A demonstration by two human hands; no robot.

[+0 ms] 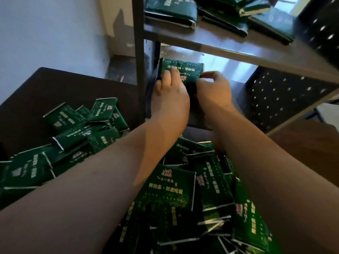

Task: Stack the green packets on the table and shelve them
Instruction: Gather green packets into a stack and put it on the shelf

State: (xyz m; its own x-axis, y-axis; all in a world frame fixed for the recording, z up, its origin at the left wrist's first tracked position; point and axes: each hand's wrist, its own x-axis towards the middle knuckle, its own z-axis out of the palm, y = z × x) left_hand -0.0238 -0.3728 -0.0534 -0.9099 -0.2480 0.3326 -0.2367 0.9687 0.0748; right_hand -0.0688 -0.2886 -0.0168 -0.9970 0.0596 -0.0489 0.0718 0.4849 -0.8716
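The green packet stack (181, 67), lying lengthwise away on the lower shelf (240, 92), is pressed flat under the left grip (170, 96) and pinched at its right edge by the right grip (213, 88).

Both arms are in the lower shelf (238, 92): my left hand (170, 99) lies flat on a stack of green packets (181, 66), and my right hand (214, 92) curls round its right edge. Loose packets (165, 198) are heaped on the dark table (45, 85), with more on the upper shelf (220, 43).
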